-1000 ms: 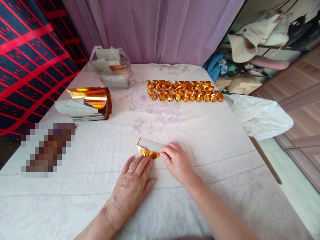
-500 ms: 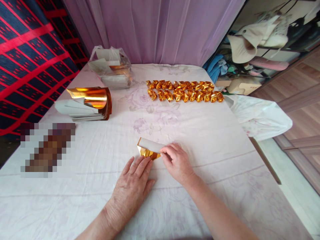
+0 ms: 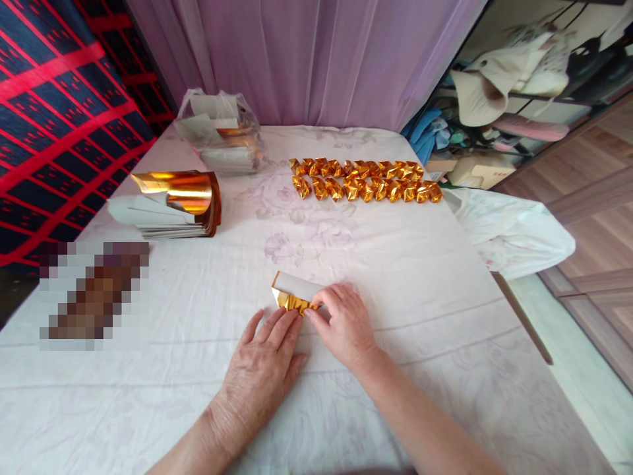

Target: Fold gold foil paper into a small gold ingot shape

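A partly folded sheet of gold foil paper point(image 3: 297, 284) lies on the cloth in front of me, its pale backing upward along the far side and shiny gold folds along the near edge. My left hand point(image 3: 264, 359) rests flat with outstretched fingers, the fingertips pressing on the near edge of the sheet. With thumb and index finger, my right hand point(image 3: 346, 323) pinches the sheet's near right corner. The right end of the sheet is hidden under those fingers.
Two rows of folded gold foil pieces point(image 3: 366, 189) stand at the back right. A bent stack of foil sheets point(image 3: 190, 198) sits at the left, with a clear plastic bag of more sheets point(image 3: 222, 142) behind it. A pixelated patch point(image 3: 99, 293) covers something at the left edge.
My right hand has moved slightly left and its fingers have come inward over the near right corner of the foil paper. My left hand stays in place.
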Demonstrator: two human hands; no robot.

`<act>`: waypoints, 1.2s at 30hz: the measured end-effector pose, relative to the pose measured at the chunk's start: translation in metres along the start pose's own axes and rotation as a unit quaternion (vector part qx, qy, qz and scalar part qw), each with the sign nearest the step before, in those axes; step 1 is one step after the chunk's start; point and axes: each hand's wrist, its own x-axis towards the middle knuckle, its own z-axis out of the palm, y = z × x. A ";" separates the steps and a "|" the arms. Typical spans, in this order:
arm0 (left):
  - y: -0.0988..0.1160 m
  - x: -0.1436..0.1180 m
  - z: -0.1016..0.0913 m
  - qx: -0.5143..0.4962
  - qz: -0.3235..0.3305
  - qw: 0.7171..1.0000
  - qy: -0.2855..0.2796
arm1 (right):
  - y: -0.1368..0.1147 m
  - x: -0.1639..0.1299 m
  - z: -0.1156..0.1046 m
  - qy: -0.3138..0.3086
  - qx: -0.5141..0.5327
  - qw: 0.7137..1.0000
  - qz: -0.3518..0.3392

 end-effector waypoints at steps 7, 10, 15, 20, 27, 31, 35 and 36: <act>-0.001 0.000 -0.001 0.009 0.007 1.000 0.007 | 0.004 0.000 -0.001 0.002 0.036 0.999 -0.001; -0.001 0.000 0.000 0.010 0.008 1.000 0.006 | 0.007 0.000 -0.001 0.002 0.045 0.999 -0.002; -0.001 0.000 0.002 0.002 -0.001 1.000 0.007 | 0.006 0.000 0.001 0.007 0.039 0.999 0.000; -0.002 0.000 0.003 -0.001 0.000 1.000 0.009 | 0.012 -0.001 0.002 0.024 0.071 0.997 -0.018; -0.005 0.001 0.005 -0.001 0.007 1.000 0.015 | 0.019 -0.001 0.004 0.034 0.075 0.996 -0.036; -0.010 0.002 0.008 -0.022 0.021 0.999 0.033 | 0.018 -0.001 0.005 0.035 0.059 0.997 -0.045; -0.015 0.003 0.010 -0.046 0.038 0.996 0.066 | 0.017 -0.003 0.006 0.036 0.035 0.997 -0.055; -0.016 0.003 0.011 -0.054 0.039 0.995 0.075 | 0.017 -0.003 0.006 0.036 0.031 0.997 -0.058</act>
